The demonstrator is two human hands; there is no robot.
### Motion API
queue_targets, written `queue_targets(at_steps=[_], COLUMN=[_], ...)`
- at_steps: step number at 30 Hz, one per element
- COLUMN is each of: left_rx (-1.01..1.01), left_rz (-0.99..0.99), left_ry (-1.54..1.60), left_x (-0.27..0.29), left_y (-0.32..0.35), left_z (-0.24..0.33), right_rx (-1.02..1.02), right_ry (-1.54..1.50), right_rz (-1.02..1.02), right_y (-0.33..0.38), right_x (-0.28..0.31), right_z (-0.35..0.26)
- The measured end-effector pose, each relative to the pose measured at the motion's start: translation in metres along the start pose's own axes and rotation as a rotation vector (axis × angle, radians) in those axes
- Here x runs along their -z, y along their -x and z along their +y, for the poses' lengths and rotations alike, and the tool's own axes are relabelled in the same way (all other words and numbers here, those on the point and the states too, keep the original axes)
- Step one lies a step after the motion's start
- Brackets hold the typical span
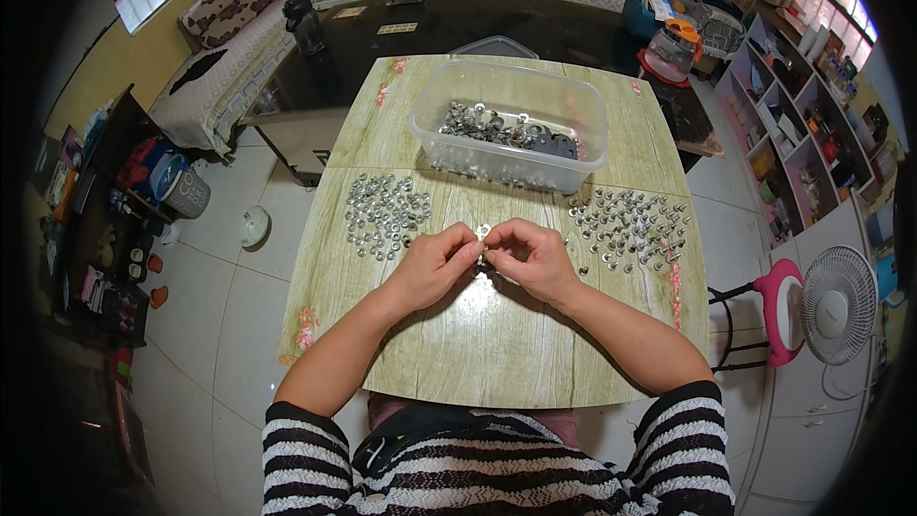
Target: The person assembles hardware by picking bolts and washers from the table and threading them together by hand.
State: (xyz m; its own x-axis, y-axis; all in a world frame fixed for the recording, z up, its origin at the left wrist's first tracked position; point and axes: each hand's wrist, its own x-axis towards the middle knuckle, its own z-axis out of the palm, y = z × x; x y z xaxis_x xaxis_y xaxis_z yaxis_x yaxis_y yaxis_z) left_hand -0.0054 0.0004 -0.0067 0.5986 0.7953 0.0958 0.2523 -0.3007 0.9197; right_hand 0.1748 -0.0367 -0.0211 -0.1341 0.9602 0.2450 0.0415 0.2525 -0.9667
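My left hand [436,266] and my right hand [531,260] meet over the middle of the wood-patterned table [382,363]. Between their fingertips they pinch a small silvery metal part with a ring-shaped end [483,229]; the fingers cover the rest of it. Left of my hands, small round metal pieces like nuts [387,215] lie spread in one layer. On the right lie many small metal pieces with flat heads and stems, like screws [630,229]. Beyond my hands a clear plastic tub [516,167] holds loose metal parts [506,129] and dark pieces.
A dark table [430,24] behind bears a jug with an orange lid [673,46] and a dark flask [304,25]. A white fan [839,306] and a pink stool [781,311] stand at the right, near a shelf unit [793,115]. A bin [183,189] is at the left.
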Motion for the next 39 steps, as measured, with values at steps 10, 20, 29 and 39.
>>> queue_targets(at_steps=[10,20,29,39], left_rx=[-0.014,-0.036,-0.062,0.01], left_rz=[-0.008,0.006,0.034,-0.025], left_ry=[-0.011,-0.005,0.108,-0.056], left_x=[0.0,-0.002,-0.005,0.0], left_y=[0.001,0.001,0.0,0.0], left_z=[0.007,0.003,0.001,0.004], right_rx=[-0.015,-0.024,-0.015,-0.018], right_ry=[-0.003,-0.008,-0.002,-0.016], right_rz=[-0.005,0.002,0.0,-0.023], right_y=[0.0,-0.001,-0.001,0.0], right_x=[0.001,0.001,0.002,0.0], right_z=[-0.001,-0.001,0.001,0.003])
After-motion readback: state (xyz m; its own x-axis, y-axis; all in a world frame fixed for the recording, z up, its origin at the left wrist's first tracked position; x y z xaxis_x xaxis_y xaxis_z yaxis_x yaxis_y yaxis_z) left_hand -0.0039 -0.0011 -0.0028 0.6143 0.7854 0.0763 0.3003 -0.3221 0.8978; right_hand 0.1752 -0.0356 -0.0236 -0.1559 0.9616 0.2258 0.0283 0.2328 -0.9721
